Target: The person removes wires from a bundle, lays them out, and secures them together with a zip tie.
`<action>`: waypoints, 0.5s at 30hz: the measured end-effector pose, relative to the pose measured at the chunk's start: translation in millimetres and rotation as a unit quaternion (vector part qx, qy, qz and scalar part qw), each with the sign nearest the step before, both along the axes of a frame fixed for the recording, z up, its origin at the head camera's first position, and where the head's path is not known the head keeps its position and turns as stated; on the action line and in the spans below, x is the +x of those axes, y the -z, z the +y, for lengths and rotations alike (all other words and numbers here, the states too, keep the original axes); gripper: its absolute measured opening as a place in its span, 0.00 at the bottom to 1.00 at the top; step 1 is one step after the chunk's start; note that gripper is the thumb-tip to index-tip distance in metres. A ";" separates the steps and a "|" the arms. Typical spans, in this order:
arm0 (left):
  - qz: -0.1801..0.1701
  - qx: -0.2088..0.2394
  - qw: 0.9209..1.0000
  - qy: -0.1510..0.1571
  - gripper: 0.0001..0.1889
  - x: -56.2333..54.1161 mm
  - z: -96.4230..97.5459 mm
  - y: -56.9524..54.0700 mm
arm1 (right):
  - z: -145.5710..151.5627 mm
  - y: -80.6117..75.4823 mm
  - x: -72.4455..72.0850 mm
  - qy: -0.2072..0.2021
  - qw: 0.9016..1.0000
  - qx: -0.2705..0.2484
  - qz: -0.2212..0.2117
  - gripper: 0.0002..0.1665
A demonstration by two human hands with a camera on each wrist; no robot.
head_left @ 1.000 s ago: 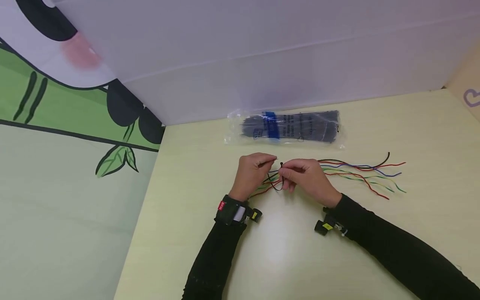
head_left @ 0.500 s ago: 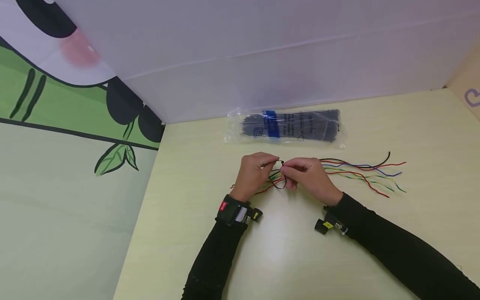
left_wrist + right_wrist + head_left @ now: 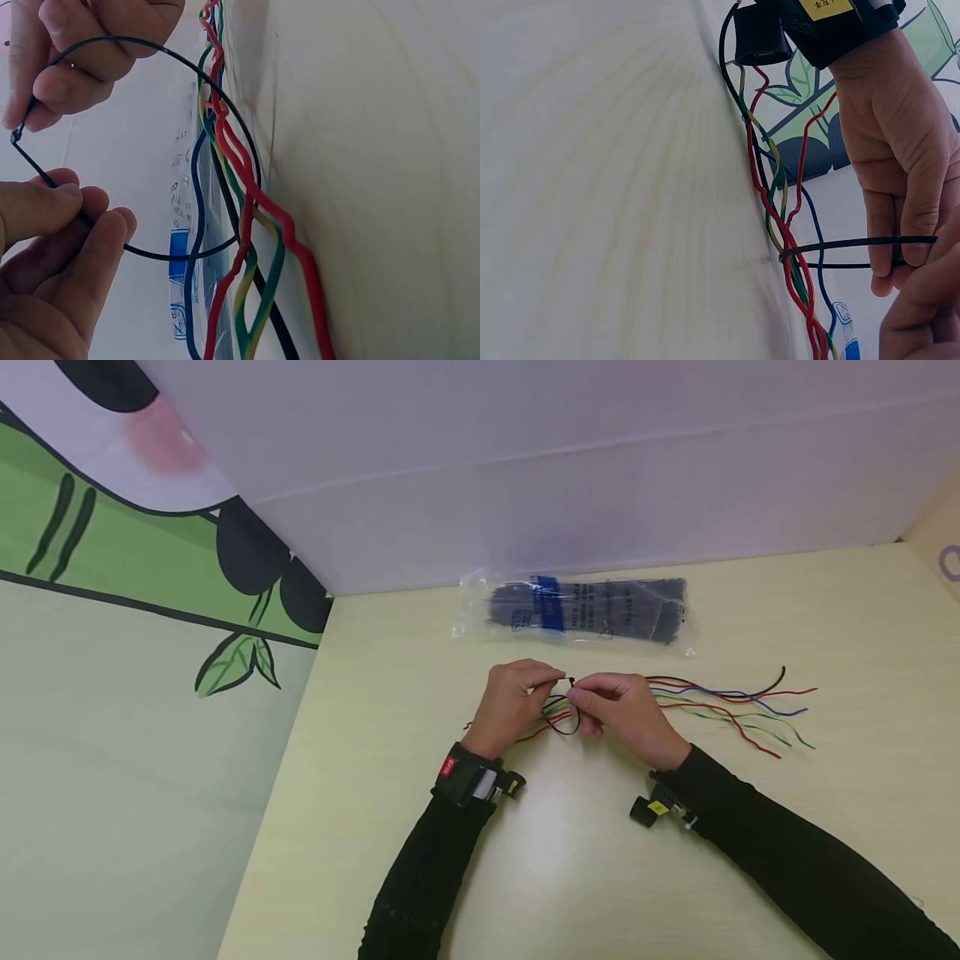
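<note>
A thin black cable tie [image 3: 157, 256] forms a wide loop around a bundle of coloured wires [image 3: 247, 202], red, blue, black and yellow-green. My left hand [image 3: 504, 706] pinches the tie's strap between thumb and fingers, close to its small head [image 3: 16, 136]. Opposite it, my right hand [image 3: 628, 710] holds the tie just below that head, fingers curled. In the left wrist view the strap end meets the head; whether it passes through is too small to tell. The loop hangs slack, with the wires at its far side in the right wrist view.
Behind the hands lies a clear plastic bag [image 3: 592, 608] of dark cable ties with a blue band. Loose wire ends [image 3: 750, 710] fan out to the right on the pale wooden table [image 3: 570, 860]. A white panel [image 3: 570, 493] stands along the back edge.
A second ago the strap end in my left hand was apart from the tie's head; now the two meet. Both hands have shifted slightly right in the view.
</note>
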State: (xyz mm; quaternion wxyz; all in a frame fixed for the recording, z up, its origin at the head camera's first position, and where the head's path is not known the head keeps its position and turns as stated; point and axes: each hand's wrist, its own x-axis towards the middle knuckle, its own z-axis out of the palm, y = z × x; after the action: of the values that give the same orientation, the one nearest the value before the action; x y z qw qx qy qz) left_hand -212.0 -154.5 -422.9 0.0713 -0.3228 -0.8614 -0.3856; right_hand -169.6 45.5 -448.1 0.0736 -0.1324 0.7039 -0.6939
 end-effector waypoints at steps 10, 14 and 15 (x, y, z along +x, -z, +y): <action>0.006 -0.012 1.000 -0.001 0.10 0.6 0.6 0.4 | 1.3 0.8 0.9 -0.011 1.000 -0.002 0.000 0.19; 0.007 -0.016 1.000 -0.003 0.11 0.2 1.3 1.1 | 1.8 1.1 0.3 -0.010 1.000 0.004 -0.010 0.20; 0.005 -0.017 1.000 -0.005 0.11 0.1 1.4 1.1 | 1.8 1.2 0.1 -0.009 1.000 0.004 -0.012 0.20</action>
State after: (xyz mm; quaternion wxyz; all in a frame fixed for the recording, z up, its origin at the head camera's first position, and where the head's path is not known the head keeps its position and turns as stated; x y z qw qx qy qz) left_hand -211.9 -153.0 -424.0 0.0723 -0.3217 -0.8689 -0.3693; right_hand -169.6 47.3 -449.3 0.0886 -0.1300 0.7045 -0.6920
